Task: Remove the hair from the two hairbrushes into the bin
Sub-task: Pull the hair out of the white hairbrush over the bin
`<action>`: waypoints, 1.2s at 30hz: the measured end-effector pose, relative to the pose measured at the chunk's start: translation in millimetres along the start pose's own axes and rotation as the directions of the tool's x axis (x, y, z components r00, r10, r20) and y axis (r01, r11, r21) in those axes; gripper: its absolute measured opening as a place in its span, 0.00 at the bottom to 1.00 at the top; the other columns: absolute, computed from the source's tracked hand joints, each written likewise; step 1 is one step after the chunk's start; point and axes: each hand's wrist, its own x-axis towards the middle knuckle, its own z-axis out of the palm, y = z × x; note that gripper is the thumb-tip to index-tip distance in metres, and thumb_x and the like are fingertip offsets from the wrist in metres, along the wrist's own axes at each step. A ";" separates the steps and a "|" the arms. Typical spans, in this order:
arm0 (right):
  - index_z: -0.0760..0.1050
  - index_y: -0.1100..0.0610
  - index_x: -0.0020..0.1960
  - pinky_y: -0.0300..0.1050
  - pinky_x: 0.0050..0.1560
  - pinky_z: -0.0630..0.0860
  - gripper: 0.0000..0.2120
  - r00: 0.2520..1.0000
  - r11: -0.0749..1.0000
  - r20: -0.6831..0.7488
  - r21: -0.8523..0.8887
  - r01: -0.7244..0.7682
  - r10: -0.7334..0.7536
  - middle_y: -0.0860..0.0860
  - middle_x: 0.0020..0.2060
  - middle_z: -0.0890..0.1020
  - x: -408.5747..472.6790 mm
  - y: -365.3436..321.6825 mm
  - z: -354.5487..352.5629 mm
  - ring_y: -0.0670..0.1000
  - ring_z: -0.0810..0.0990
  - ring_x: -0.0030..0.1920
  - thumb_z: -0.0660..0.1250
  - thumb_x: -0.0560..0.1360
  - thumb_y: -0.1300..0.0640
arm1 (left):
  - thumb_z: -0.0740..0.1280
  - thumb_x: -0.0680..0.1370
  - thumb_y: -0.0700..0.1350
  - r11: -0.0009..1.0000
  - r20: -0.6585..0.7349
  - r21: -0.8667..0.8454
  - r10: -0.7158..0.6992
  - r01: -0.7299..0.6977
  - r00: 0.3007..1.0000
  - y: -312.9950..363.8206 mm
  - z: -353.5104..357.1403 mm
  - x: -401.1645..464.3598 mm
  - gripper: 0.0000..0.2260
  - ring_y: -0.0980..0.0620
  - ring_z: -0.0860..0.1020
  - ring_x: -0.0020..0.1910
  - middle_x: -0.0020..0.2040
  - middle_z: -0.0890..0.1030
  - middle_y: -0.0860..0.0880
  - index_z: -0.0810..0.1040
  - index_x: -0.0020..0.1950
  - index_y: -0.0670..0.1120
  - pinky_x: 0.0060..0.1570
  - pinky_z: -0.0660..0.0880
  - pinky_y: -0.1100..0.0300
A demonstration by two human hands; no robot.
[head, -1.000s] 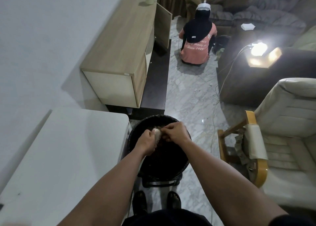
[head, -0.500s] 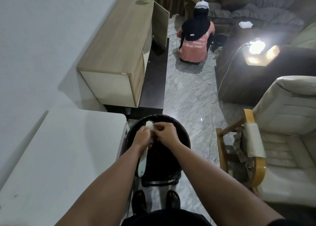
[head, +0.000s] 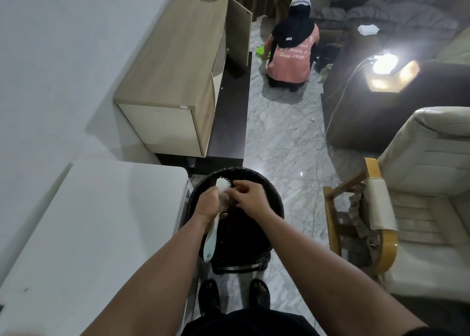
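Note:
A white hairbrush (head: 213, 232) is held over the round black bin (head: 273, 201) on the floor in front of me. My left hand (head: 207, 204) grips the brush at its neck, with the head pointing away and the handle hanging toward me. My right hand (head: 248, 196) pinches at the bristles on the brush head, where a small clump of hair shows. The bin's inside is dark and its contents cannot be made out. Only one brush is in view.
A white table (head: 96, 234) stands at my left, touching the bin. A wooden cabinet (head: 175, 66) lines the left wall. A cream armchair (head: 419, 208) with wooden arms is at right. A person (head: 292, 53) crouches on the marble floor ahead, beside a dark sofa and a lit lamp (head: 384, 63).
The brush has turned in my left hand: its handle now hangs toward me and its head points away. My right hand stays at the bristles.

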 end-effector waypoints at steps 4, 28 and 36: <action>0.89 0.53 0.52 0.35 0.53 0.79 0.07 0.986 0.997 -0.154 -0.065 0.046 -0.055 0.47 0.44 0.89 -5.5 -6.2 10.0 0.44 0.86 0.47 0.78 0.74 0.56 | 0.56 0.84 0.44 0.995 0.017 0.066 0.071 -0.072 0.997 -3.6 14.0 -5.6 0.15 0.47 0.80 0.46 0.47 0.82 0.40 0.81 0.53 0.40 0.46 0.78 0.58; 0.85 0.56 0.35 0.53 0.46 0.88 0.11 0.873 0.942 -0.353 0.107 -0.319 0.336 0.54 0.29 0.86 8.4 45.9 -62.7 0.52 0.87 0.31 0.73 0.73 0.67 | 0.53 0.85 0.44 0.990 0.032 0.139 -0.003 -0.002 0.999 -6.9 -3.6 -5.8 0.16 0.45 0.86 0.47 0.51 0.87 0.41 0.80 0.56 0.46 0.24 0.63 0.66; 0.77 0.54 0.73 0.42 0.55 0.79 0.26 1.000 0.989 0.012 -0.145 -0.021 0.023 0.47 0.57 0.79 -6.9 22.4 -38.7 0.51 0.83 0.49 0.74 0.76 0.62 | 0.56 0.75 0.54 0.986 -0.047 0.145 -0.077 0.083 0.996 -17.4 -11.4 2.2 0.21 0.45 0.78 0.44 0.46 0.81 0.43 0.82 0.53 0.41 0.37 0.72 0.54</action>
